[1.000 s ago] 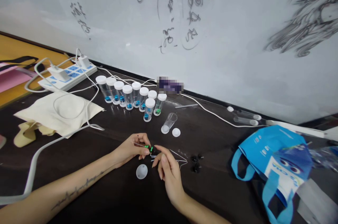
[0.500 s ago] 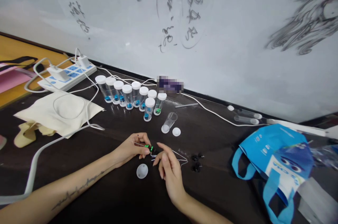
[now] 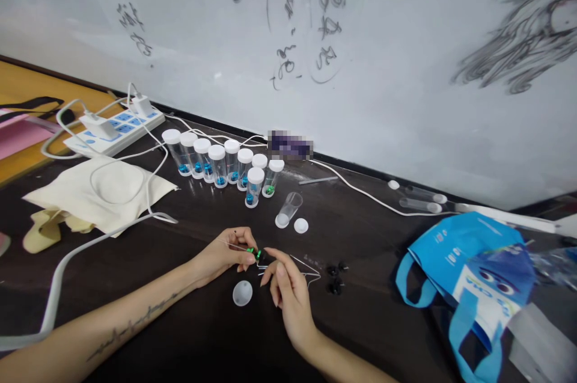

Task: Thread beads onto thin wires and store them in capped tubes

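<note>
My left hand pinches small green LEDs by their thin wire legs, low over the dark table. My right hand lies just to their right, its fingertips closed at the same cluster of parts and wires. A round white cap lies flat between my hands. A few small black parts rest to the right of my right hand.
A row of white-capped clear vials with blue or green contents stands behind. An uncapped vial lies on its side beside its cap. A power strip, cables, a cream cloth bag sit left; a blue bag right.
My right hand's fingers shifted slightly at the green LEDs. Nothing else moved.
</note>
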The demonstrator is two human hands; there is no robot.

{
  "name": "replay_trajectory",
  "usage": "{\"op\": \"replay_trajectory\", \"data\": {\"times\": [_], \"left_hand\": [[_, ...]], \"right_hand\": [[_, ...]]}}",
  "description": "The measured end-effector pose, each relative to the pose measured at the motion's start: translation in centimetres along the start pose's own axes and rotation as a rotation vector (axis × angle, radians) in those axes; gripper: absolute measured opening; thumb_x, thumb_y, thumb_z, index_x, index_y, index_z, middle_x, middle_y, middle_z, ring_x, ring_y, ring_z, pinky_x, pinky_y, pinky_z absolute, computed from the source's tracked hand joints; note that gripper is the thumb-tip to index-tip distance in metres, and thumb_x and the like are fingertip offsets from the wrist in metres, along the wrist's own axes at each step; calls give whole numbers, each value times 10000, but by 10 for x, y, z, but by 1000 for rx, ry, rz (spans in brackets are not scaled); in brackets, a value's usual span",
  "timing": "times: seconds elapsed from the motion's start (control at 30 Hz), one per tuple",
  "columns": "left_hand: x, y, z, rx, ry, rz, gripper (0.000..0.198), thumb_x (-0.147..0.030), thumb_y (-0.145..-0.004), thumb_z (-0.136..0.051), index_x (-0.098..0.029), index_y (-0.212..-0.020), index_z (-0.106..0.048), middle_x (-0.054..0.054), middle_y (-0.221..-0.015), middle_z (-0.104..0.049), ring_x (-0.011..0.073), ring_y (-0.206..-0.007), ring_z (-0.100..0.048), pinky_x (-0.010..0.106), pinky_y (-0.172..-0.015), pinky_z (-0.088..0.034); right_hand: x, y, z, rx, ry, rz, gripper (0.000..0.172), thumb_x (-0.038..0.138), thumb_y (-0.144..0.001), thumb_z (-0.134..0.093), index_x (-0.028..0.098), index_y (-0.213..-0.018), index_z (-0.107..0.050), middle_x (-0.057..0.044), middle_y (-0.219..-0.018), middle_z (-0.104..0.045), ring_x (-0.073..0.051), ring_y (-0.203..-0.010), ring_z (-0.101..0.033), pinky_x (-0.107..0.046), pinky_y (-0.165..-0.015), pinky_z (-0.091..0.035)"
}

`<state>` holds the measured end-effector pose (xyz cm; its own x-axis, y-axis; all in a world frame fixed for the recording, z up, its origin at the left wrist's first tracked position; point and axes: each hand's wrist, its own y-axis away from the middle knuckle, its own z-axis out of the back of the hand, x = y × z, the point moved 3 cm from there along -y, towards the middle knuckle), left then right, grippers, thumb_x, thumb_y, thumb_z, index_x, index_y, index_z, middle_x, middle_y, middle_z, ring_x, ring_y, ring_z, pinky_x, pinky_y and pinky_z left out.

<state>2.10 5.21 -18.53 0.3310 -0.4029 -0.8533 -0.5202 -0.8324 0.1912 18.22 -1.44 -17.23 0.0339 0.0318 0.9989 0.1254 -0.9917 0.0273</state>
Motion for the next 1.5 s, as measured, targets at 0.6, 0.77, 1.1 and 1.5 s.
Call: {"op": "replay_trajectory", "data": {"times": [0.6,0.77,1.1,1.5], "left_hand": [[0,0,-1,6,8,2,272,-199,-645,-863,-118,-759,-629,-9,-633,-636,63,-473,-541,142,-422,-408],[0,0,0,12,6,-1,265,-199,-650,-860,-119,-761,-632,-10,-629,-634,64,-472,-542,144,-422,-410],[0,0,0,12,15,-2,262,-194,-645,-863,-119,-751,-636,-14,-630,-632,59,-474,-540,139,-426,-412],[-1,1,-1,9,18,1,260,-187,-644,-862,-117,-745,-633,-7,-632,-641,60,-472,-539,140,-425,-410]], "right_hand": [[-1,0,0,8,0,11,338,384,-1027,-380,229,-1254,-577,-3,-763,-613,-80,-473,-379,-225,-433,-270],[-1,0,1,0,-8,17,345,383,-1029,-376,236,-1287,-551,3,-757,-607,-77,-470,-374,-222,-437,-278],[-2,0,0,-3,-10,16,340,378,-1029,-378,238,-1289,-546,4,-756,-609,-72,-473,-379,-216,-437,-280],[-2,0,0,13,-4,14,329,379,-1028,-380,239,-1254,-575,3,-753,-609,-70,-469,-375,-218,-431,-267]]}}
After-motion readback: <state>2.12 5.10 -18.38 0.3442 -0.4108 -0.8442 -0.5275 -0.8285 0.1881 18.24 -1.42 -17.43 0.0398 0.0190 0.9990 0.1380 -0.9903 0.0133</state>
